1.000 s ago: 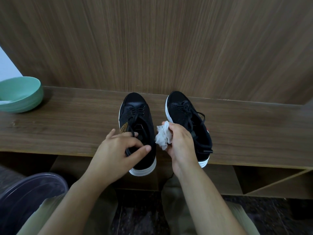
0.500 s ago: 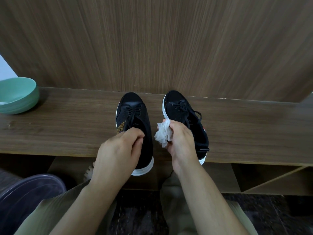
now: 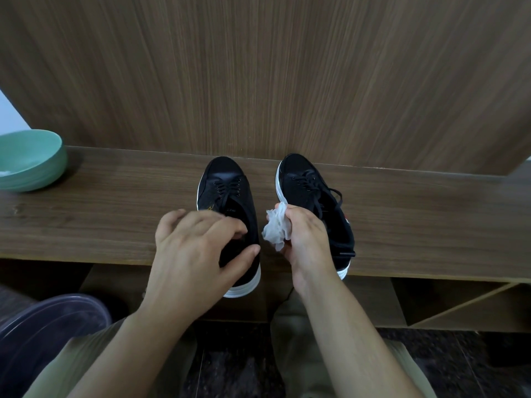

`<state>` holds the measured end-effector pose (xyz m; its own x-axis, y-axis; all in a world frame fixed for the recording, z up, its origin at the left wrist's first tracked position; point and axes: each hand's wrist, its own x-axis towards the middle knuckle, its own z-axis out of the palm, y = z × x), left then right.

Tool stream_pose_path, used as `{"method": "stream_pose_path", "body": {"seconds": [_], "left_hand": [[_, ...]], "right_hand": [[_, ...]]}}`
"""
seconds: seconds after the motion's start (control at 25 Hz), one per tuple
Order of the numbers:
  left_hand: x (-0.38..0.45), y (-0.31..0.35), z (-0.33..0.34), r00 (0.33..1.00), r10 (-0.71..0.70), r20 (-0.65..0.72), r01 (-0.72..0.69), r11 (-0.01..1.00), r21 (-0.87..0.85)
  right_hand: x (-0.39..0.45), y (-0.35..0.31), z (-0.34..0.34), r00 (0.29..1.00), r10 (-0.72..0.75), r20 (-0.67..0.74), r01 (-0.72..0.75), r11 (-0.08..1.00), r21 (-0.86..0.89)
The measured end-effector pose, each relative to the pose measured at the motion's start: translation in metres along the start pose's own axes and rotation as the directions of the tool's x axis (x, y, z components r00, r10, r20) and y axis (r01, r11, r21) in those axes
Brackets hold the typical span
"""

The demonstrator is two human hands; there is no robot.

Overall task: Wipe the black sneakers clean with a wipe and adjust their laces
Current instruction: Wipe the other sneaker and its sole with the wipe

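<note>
Bench (image 3: 115, 225): left hand (image 3: 195, 251) fingers now spread over left sneaker (image 3: 227, 196); wipe (image 3: 275, 228) unmoved.

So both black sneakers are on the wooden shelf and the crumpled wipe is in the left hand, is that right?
Not quite: the head view shows the crumpled wipe in the right hand. Both black sneakers are on the wooden shelf.

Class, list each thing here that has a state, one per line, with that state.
Left shoe: upright on shelf, laced.
Right shoe: upright, laces loose.
Wipe: crumpled, held.
Left hand: fingers spread over left shoe.
Right hand: grips wipe.
Bowl: upright.
</note>
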<state>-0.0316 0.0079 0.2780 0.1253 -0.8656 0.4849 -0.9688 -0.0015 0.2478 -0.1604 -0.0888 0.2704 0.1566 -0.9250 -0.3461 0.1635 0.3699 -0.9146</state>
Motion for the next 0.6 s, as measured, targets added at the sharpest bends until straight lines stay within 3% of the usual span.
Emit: {"method": "stream_pose_path", "body": {"seconds": [0.16,0.24,0.36,0.48,0.6], "left_hand": [[-0.004,0.012,0.013,0.992,-0.076,0.101,0.063,0.991,0.12],[-0.008,0.019,0.029,0.993,-0.076,0.094,0.066,0.993,0.1],[-0.005,0.017,0.038,0.994,-0.104,0.02,0.105,0.943,-0.316],[0.0,0.0,0.024,0.961,-0.268,0.066,0.238,0.684,-0.69],[-0.01,-0.017,0.01,0.844,-0.501,0.19,0.38,0.309,-0.872]], "right_hand": [[0.0,-0.001,0.002,1.0,-0.013,-0.021,0.013,1.0,0.007],[0.0,0.0,0.003,0.999,-0.035,-0.027,0.036,0.999,0.018],[-0.004,-0.002,0.001,0.986,-0.165,-0.026,0.166,0.986,0.023],[-0.012,-0.009,-0.004,0.925,-0.38,0.016,0.38,0.921,-0.089],[-0.028,-0.009,-0.004,0.778,-0.602,0.18,0.625,0.71,-0.324]]}}
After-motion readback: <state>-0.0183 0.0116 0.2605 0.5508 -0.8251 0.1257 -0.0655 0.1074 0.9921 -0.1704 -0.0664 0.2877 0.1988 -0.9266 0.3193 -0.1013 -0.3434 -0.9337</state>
